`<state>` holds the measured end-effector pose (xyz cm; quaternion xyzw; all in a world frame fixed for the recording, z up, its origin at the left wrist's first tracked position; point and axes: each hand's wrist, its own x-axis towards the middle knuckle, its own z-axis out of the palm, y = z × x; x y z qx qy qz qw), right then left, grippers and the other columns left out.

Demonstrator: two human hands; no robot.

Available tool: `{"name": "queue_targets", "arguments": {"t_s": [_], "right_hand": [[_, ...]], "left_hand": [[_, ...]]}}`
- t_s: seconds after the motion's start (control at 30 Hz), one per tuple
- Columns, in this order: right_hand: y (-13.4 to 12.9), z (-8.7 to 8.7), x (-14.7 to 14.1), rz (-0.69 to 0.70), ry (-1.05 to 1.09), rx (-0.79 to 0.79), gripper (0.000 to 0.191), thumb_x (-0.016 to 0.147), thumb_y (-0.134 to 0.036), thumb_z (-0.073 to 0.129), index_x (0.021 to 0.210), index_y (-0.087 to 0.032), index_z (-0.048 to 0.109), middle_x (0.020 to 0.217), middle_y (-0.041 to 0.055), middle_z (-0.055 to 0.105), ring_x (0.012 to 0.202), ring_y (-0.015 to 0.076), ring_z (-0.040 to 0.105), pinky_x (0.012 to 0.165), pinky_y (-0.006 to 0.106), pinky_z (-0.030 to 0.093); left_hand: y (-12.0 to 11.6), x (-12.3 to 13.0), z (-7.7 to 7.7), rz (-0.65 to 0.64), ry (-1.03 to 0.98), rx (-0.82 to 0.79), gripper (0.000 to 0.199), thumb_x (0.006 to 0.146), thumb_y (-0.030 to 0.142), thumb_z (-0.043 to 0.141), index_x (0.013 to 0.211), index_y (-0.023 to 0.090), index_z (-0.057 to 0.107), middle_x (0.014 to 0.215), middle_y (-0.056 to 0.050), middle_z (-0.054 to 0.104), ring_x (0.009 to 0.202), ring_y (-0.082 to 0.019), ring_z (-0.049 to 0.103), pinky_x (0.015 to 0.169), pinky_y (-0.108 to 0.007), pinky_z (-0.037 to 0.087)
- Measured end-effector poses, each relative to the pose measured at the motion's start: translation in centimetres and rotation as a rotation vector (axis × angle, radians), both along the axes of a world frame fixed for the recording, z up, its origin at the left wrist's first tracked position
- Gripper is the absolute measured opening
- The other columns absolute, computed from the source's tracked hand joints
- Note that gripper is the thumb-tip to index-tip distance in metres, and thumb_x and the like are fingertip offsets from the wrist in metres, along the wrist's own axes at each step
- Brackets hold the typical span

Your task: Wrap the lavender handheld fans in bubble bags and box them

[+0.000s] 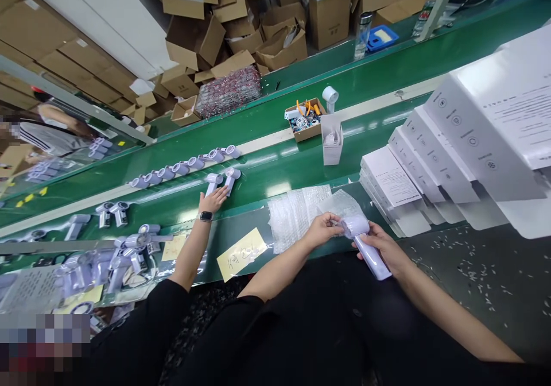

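Note:
A pale lilac handheld fan [371, 255] is held between my two hands in front of my dark clothing, its round head up and left, its handle slanting down to the right. My left hand [323, 229] pinches at the left side of the fan's head. Around the upper part of the handle, my right hand [381, 243] has its fingers wrapped. Bubble wrap sleeves [295, 216] lie on the bench just beyond my left hand. A yellow paper with handwriting [241, 254] lies left of my left forearm.
At left, a co-worker's hand with a watch [214, 200] touches fans on the green belt [275, 170]. White boxes [390, 182] stack up at right. A parts carton [305, 130] and an open white box [332, 147] stand ahead. Another person works far left.

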<state>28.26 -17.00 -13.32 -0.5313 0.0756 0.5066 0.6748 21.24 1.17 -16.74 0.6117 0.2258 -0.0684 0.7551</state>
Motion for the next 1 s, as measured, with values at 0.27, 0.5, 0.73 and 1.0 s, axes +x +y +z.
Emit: {"name": "queue_targets", "arguments": {"t_s": [0.27, 0.5, 0.73, 1.0], "right_hand": [[-0.1, 1.0, -0.9, -0.076, 0.2, -0.137, 0.034, 0.067, -0.02, 0.072, 0.086, -0.022, 0.043, 0.073, 0.0021, 0.066, 0.068, 0.0207, 0.068, 0.048, 0.028, 0.056], [0.4, 0.8, -1.9, -0.265, 0.273, -0.182, 0.031, 0.07, -0.018, 0.069, 0.084, -0.024, 0.042, 0.066, -0.0005, 0.064, 0.063, 0.0193, 0.067, 0.053, 0.031, 0.058], [-0.8, 0.4, -1.3, -0.213, 0.167, -0.218, 0.016, 0.078, -0.019, 0.06, 0.074, -0.022, 0.045, 0.062, -0.0042, 0.059, 0.055, 0.0101, 0.06, 0.052, 0.022, 0.053], [-3.7, 6.1, 0.0, 0.36, -0.714, -0.301, 0.027, 0.085, -0.045, 0.048, 0.076, -0.02, 0.052, 0.071, 0.0004, 0.061, 0.07, 0.0143, 0.057, 0.069, 0.028, 0.047]], "left_hand": [[-1.6, -1.9, 0.6, -0.165, -0.325, 0.805, 0.016, 0.082, 0.025, 0.05, 0.091, 0.016, 0.061, 0.083, -0.007, 0.061, 0.085, -0.018, 0.057, 0.079, -0.032, 0.045], [-2.2, -2.3, 1.9, -0.417, -0.272, 0.984, 0.015, 0.081, 0.017, 0.045, 0.089, 0.017, 0.058, 0.083, -0.006, 0.062, 0.078, -0.016, 0.058, 0.076, -0.027, 0.046], [-2.6, -0.6, 4.0, -0.26, -0.158, 0.768, 0.016, 0.071, 0.015, 0.051, 0.083, 0.015, 0.062, 0.07, 0.0, 0.06, 0.063, -0.011, 0.054, 0.063, -0.022, 0.044], [-0.5, -1.5, 8.5, -0.04, 0.086, 0.118, 0.016, 0.066, 0.017, 0.055, 0.08, 0.011, 0.059, 0.052, 0.004, 0.053, 0.044, -0.007, 0.047, 0.044, -0.017, 0.037]]}}
